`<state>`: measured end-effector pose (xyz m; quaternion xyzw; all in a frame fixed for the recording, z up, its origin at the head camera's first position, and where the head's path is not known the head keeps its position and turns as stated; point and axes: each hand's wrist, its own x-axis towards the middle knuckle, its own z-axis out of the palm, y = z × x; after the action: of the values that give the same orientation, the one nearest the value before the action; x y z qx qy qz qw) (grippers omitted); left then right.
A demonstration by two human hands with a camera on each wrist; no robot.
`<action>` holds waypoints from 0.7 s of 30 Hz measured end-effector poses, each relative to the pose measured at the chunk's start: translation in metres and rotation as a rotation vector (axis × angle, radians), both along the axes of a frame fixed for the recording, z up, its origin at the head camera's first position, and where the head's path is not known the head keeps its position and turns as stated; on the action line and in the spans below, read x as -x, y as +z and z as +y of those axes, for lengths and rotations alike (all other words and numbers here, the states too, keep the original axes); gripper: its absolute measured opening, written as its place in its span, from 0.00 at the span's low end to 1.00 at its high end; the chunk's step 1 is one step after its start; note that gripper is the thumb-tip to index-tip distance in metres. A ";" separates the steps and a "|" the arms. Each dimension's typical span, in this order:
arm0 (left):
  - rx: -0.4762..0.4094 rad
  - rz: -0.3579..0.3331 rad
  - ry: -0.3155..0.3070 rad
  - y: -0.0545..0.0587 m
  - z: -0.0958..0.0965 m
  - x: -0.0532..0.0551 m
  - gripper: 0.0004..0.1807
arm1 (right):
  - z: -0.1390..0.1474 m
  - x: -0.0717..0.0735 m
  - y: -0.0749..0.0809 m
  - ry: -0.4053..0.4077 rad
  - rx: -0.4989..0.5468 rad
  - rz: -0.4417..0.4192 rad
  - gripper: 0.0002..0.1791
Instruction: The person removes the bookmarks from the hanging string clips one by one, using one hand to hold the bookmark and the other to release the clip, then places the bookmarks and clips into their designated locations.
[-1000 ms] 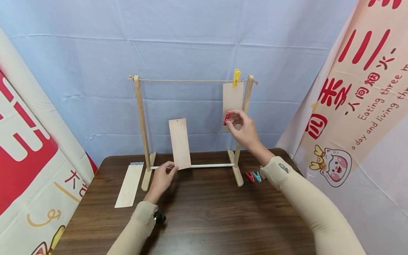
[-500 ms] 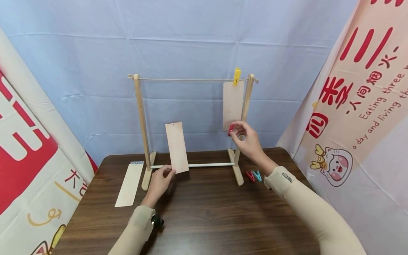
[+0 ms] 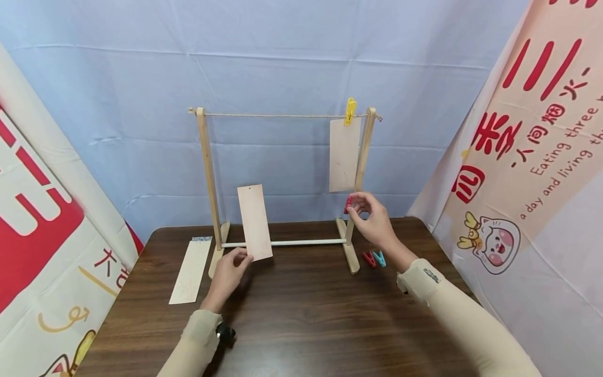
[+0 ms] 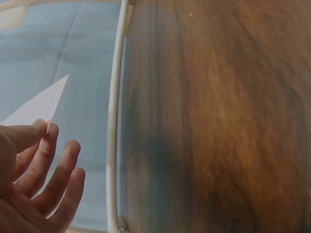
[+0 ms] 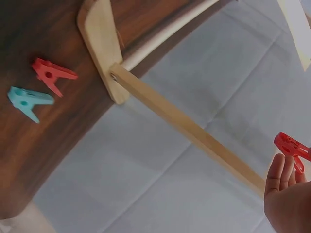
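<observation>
The left hand [image 3: 227,273] is pinching a pale card [image 3: 255,222] by its lower left corner, holding it tilted left before the white rod [image 3: 306,242]. The right hand [image 3: 375,224] is gripping a red clip [image 3: 348,204] between thumb and fingers near the right post [image 3: 365,152]. Above, a yellow clip [image 3: 350,111] is holding a second card [image 3: 343,159]; at right, a turquoise clip [image 3: 379,258] is lying on the table [image 3: 306,319].

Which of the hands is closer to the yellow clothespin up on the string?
Right. The right hand is below the yellow clothespin; the left hand is lower and well off to the left.
</observation>
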<state>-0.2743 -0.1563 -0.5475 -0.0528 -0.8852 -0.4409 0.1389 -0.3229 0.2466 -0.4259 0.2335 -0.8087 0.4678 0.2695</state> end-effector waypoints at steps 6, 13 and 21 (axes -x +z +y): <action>0.018 -0.033 0.040 0.001 -0.008 -0.008 0.09 | 0.009 -0.006 -0.015 -0.027 0.017 -0.019 0.18; 0.031 -0.031 0.041 0.001 -0.015 -0.012 0.08 | 0.020 -0.015 -0.029 -0.052 0.002 -0.074 0.17; 0.062 -0.045 0.052 -0.003 -0.021 -0.017 0.09 | 0.027 -0.021 -0.043 -0.049 0.044 -0.061 0.17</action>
<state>-0.2571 -0.1772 -0.5502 -0.0238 -0.9023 -0.4107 0.1286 -0.3018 0.2737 -0.4692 0.1930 -0.8116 0.4857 0.2611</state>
